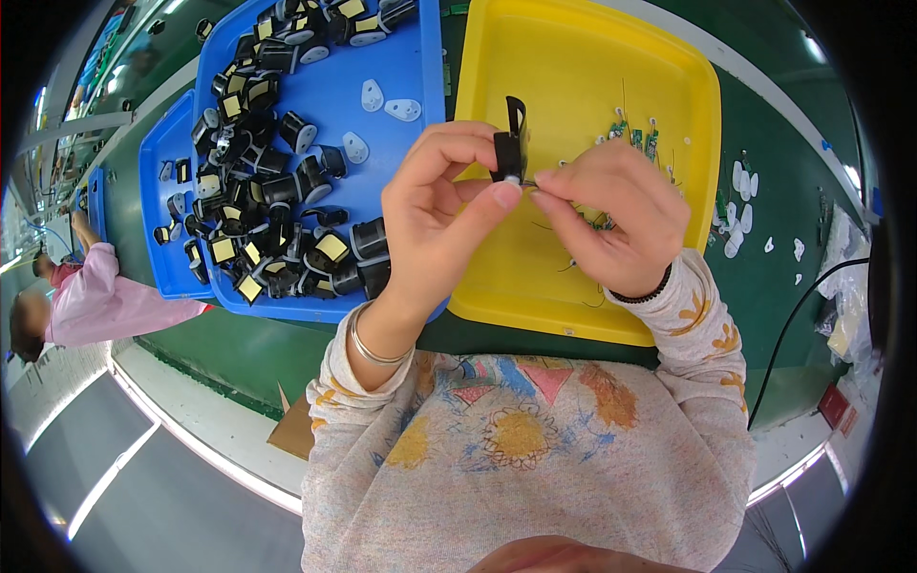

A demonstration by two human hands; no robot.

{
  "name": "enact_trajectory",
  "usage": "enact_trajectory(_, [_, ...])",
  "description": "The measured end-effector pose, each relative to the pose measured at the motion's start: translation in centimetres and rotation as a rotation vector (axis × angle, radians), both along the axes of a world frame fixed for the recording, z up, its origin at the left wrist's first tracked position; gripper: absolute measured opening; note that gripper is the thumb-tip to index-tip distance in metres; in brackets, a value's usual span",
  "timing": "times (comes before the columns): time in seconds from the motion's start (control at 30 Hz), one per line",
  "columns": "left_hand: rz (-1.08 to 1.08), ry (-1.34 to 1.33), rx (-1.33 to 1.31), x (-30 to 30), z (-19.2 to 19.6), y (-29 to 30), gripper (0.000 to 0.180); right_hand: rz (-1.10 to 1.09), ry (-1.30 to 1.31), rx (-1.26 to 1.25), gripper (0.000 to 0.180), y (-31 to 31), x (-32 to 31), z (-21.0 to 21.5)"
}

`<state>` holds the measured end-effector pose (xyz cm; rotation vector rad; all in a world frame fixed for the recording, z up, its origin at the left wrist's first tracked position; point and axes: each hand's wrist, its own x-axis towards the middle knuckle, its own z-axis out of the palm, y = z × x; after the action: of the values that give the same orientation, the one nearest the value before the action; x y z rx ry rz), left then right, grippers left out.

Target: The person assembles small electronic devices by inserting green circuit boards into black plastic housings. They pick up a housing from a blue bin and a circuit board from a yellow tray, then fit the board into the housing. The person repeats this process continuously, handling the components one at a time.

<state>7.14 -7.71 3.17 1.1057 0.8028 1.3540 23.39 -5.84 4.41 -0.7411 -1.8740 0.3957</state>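
Note:
Over the left part of a yellow tray [688, 306], my left hand [439, 201] grips a small black plastic housing [509, 148] between thumb and fingers. A curved black flap rises from its top. My right hand [616, 215] pinches at the lower right of the housing, its fingertips closed together on what looks like a thin dark wire [528, 183]. Most of that wire is hidden by the fingertips. Small green circuit boards [651, 143] with thin wires lie in the tray, some partly covered by my right hand.
On the left, a blue tray [320, 304] holds many black housings with pale yellow pads, plus white teardrop-shaped pieces [403, 110]. A smaller blue tray [153, 143] adjoins it. White parts [735, 229] and a black cable [798, 334] lie right. A person in pink [115, 296] is at far left.

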Motion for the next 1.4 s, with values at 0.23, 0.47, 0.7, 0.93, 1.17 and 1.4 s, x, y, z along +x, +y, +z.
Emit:
enact_trajectory(0.23, [-0.072,0.024,0.063,-0.21,-0.04,-0.23,0.016,0.041,0.014,0.013,0.02,-0.14,-0.03,-0.42])
enact_trajectory(0.47, [-0.095,0.034,0.1,-0.21,-0.11,-0.46,0.016,0.084,0.025,-0.051,0.019,-0.39,-0.04,0.03])
enact_trajectory(0.7, [-0.046,0.01,0.042,0.07,0.19,-0.29,0.023,0.08,0.106,-0.212,0.017,-0.14,0.13,-0.08])
enact_trajectory(0.93, [-0.057,0.023,0.005,-0.39,-0.09,-0.01,0.032,0.117,0.028,-0.15,0.017,-0.04,0.02,-0.51])
enact_trajectory(1.17, [0.001,0.168,0.144,-0.6,-0.09,-0.01,0.032,0.142,-0.039,-0.036,0.019,0.23,-0.01,-0.65])
enact_trajectory(1.4, [0.094,0.263,0.248,-0.56,-0.13,-0.21,0.031,0.156,-0.053,0.033,0.02,0.3,0.0,-0.6])
